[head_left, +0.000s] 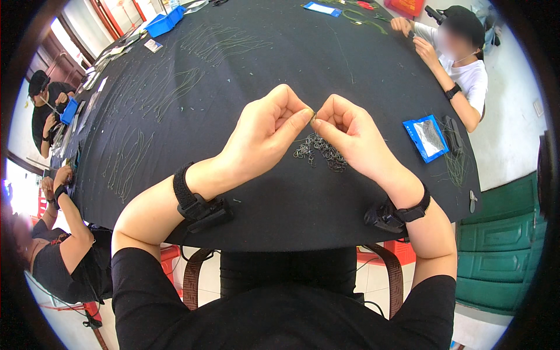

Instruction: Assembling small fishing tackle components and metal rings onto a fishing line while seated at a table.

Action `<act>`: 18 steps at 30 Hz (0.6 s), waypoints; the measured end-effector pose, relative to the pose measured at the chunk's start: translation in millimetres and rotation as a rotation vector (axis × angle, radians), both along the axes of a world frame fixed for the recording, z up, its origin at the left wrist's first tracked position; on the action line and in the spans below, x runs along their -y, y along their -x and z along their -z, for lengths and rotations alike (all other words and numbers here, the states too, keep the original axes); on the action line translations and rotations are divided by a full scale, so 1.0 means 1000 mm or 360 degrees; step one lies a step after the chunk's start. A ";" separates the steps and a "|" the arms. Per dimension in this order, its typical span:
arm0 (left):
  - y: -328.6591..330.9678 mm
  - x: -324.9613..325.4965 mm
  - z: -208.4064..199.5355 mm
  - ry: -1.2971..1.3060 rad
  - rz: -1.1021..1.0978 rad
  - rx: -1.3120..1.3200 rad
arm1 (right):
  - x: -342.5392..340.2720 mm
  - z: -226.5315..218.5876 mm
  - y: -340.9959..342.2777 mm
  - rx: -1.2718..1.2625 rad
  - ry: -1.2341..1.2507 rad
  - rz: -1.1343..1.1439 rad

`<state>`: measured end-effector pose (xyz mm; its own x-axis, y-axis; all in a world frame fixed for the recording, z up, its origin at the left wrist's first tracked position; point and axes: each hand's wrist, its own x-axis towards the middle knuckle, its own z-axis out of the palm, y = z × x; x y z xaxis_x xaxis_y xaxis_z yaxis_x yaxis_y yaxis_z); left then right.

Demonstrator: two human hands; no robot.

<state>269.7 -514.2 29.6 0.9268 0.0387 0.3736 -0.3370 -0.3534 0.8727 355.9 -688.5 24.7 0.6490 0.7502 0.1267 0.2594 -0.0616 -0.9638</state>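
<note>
My left hand and my right hand meet fingertip to fingertip above the black-covered table. Both are closed in a pinch on a thin greenish strand, of which only a tiny bit shows between the fingertips. Just below them lies a pile of small dark metal pieces, looped and linked-looking, too small to name for sure. My right hand partly covers this pile. Each wrist wears a black strap with a small black box.
Bundles of thin green line lie spread on the left side. A blue-edged packet and a dark oblong case are at the right. A blue tray stands far left. Other people work around the table, at left and far right.
</note>
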 end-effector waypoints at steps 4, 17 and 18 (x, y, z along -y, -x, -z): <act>-0.002 -0.001 0.002 0.0006 -0.0030 0.0042 | -0.002 -0.007 0.014 0.0276 0.0003 0.0035; 0.002 0.000 -0.005 -0.0128 0.0073 -0.0122 | 0.008 -0.017 0.008 0.0777 -0.0032 0.0249; 0.003 -0.001 -0.004 -0.0102 0.0095 -0.0142 | 0.008 -0.017 0.007 0.0777 -0.0034 0.0247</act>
